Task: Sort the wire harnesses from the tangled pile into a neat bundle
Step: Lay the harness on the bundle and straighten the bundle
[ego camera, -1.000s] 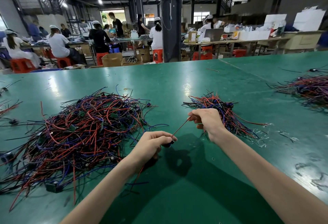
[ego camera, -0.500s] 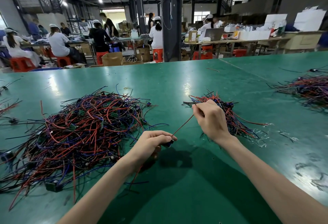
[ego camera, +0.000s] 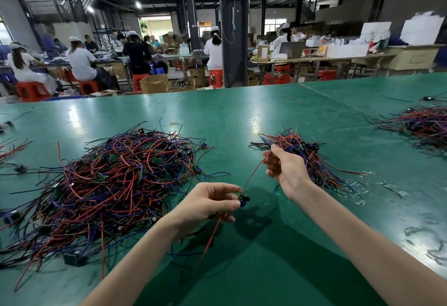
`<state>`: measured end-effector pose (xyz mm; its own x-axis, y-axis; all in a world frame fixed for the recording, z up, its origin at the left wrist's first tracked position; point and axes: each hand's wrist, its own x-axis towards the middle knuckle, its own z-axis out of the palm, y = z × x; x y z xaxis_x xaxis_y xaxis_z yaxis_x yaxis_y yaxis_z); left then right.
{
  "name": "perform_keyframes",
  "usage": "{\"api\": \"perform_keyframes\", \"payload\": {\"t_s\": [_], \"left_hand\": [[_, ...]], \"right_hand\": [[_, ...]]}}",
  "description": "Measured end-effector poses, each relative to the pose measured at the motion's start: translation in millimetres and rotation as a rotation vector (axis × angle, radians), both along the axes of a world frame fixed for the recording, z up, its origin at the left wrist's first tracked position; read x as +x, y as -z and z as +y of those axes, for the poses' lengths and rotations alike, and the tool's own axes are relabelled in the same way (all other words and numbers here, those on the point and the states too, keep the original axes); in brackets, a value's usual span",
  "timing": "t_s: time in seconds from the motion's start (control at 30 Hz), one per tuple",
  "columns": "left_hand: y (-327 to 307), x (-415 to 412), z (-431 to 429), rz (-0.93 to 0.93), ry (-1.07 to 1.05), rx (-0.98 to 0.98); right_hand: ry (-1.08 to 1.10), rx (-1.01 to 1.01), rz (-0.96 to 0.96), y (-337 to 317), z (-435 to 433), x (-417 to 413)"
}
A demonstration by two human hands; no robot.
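A big tangled pile (ego camera: 113, 184) of red, blue and black wire harnesses lies on the left of the green table (ego camera: 278, 124). A smaller sorted bundle (ego camera: 312, 158) lies right of centre. My left hand (ego camera: 210, 204) pinches the small black connector end of one wire harness (ego camera: 252, 175), with more red wire hanging below the hand. My right hand (ego camera: 284, 167) pinches the thin red wire higher up, just in front of the sorted bundle, so the wire runs slanted between both hands.
Another heap of wires (ego camera: 420, 126) lies at the table's far right edge. Loose wires (ego camera: 9, 148) trail at the left edge. Scraps of clear plastic (ego camera: 358, 189) lie right of the bundle. Beyond the table, seated people work at benches.
My right hand has slid up along the red wire, away from me and toward the sorted bundle. My left hand stays in place holding the connector end.
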<state>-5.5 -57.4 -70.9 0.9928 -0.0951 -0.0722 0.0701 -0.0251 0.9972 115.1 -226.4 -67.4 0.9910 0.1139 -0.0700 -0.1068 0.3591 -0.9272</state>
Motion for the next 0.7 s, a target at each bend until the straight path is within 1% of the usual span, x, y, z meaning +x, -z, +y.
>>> {"api": "perform_keyframes", "payload": {"t_s": [0.1, 0.2, 0.27, 0.33, 0.4, 0.47, 0.57, 0.7], "left_hand": [[0.7, 0.0, 0.0, 0.011, 0.022, -0.015], [2.4, 1.8, -0.7, -0.011, -0.028, -0.053], [3.7, 4.3, -0.3, -0.028, -0.095, -0.129], [4.7, 7.5, 1.7, -0.031, -0.177, -0.249], [4.7, 9.4, 4.1, -0.037, -0.221, -0.331], [4.2, 8.7, 5.1, -0.042, -0.229, -0.345], [4.6, 8.6, 5.7, -0.028, -0.265, -0.309], [3.7, 9.9, 6.9, 0.018, -0.277, -0.271]], "right_hand": [[-0.022, 0.037, 0.026, -1.6, 0.5, -3.3], [-0.108, 0.029, 0.065, -2.2, 4.0, -8.1], [-0.230, -0.006, 0.096, -0.6, 8.9, -14.5], [-0.386, -0.065, 0.085, 1.5, 13.8, -22.9], [-0.550, -0.134, 0.027, 2.8, 17.8, -32.4], [-0.647, -0.196, -0.074, 4.4, 21.5, -40.1], [-0.604, -0.223, -0.166, 8.2, 25.2, -44.4], [-0.517, -0.230, -0.188, 8.9, 26.6, -46.4]]}}
